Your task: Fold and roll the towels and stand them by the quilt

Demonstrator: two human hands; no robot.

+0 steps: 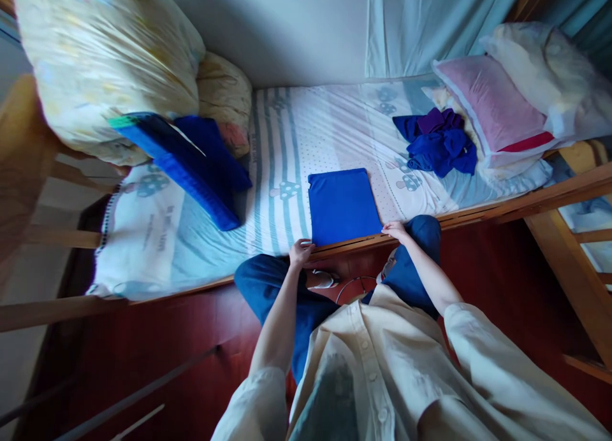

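Observation:
A blue cloth [343, 205], folded into a flat square, lies at the near edge of the bed in front of me. My left hand [301, 253] is at its near left corner, fingers closed on the edge. At the near right corner, my right hand [394, 231] pinches the cloth between thumb and fingers. To the right is a crumpled heap of blue and purple cloths [442, 144]. On the left, a long folded blue cloth piece [191, 173] leans against a large bundle.
A large yellowish bundle [115, 65] and a smaller one [222, 97] stand at the bed's left end. Pink and white pillows [497, 103] are piled at the right. The wooden bed rail [478, 208] runs along the front. A pale curtain [421, 30] hangs behind.

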